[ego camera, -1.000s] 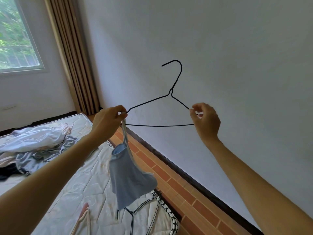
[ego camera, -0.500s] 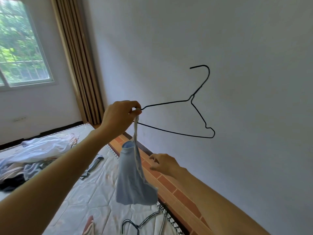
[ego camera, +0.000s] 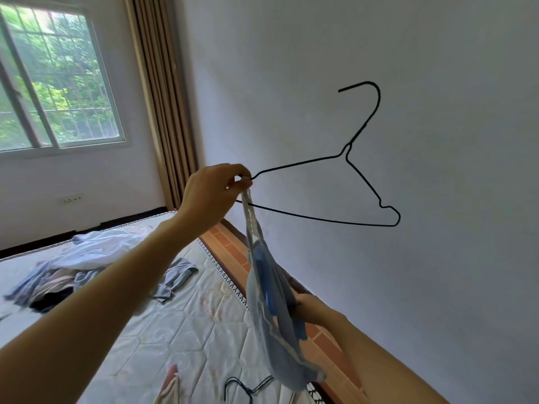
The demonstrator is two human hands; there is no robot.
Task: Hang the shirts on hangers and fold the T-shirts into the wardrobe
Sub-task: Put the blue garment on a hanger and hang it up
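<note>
The black wire hanger (ego camera: 347, 182) is being held up in the air in front of the white wall (ego camera: 379, 53), tilted so its hook points up and to the right and its free shoulder end hangs out to the right. The left hand (ego camera: 214, 193) is pinching the hanger's left corner together with a pale lace strap (ego camera: 250, 211) of a light blue garment (ego camera: 274, 325), so that one strap is sitting on that end and the garment is dangling below it over the edge of the bed (ego camera: 175, 330). Holding it high seems to be letting the cloth fall straight and show its shape. The right hand (ego camera: 313, 309) is reaching low behind the hanging cloth and appears to be taking hold of it near the middle; the fingers are hidden by the fabric, so whether they are closing on it cannot be told. The likely aim is finding the other strap and bringing it up to the free end. A pile of clothes (ego camera: 67, 266) is lying further up the mattress, awaiting sorting, and another dark wire hanger (ego camera: 248, 389) is lying at the near edge of the bed within easy reach. The risk is the strap slipping from the pinched corner while the hanger is tilting.
</note>
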